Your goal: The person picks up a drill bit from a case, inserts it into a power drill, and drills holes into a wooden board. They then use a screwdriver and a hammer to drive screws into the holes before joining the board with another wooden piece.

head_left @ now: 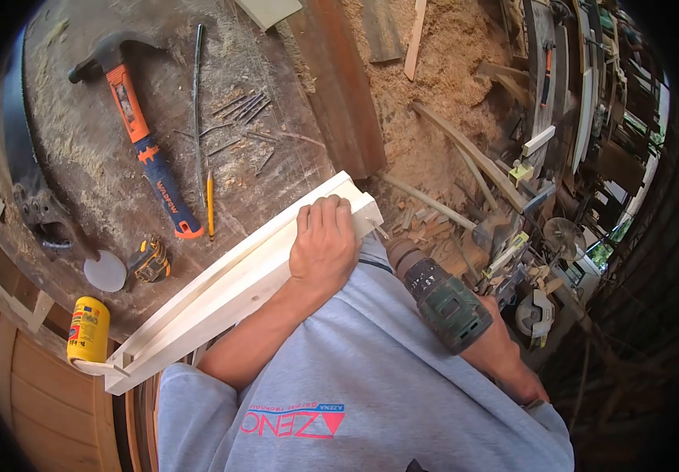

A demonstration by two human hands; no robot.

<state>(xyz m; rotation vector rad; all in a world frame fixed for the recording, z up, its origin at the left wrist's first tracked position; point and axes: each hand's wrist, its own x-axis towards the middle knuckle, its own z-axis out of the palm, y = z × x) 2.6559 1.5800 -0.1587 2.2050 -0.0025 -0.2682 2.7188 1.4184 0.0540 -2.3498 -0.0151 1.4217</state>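
Note:
My left hand (pixel 325 240) lies over a long pale wooden piece (pixel 221 315), fingers curled over its top near the far end. The piece looks built of boards joined lengthwise, with a stepped profile, and slants across the bench edge against my body. In my right hand (pixel 501 342) is a dark green cordless drill (pixel 443 307), its handle mostly hidden behind the drill body. The drill's chuck points at the wood's end face, where a small thin tip (pixel 382 231) sticks out.
On the workbench (pixel 253 197) lie a claw hammer (pixel 146 141), a pencil (pixel 210 204), several nails (pixel 249 106), a handsaw (pixel 28 157), a tape measure (pixel 150 259) and a yellow glue bottle (pixel 89 330). Sawdust (pixel 442 63), offcuts and a circular saw (pixel 534 313) are to the right.

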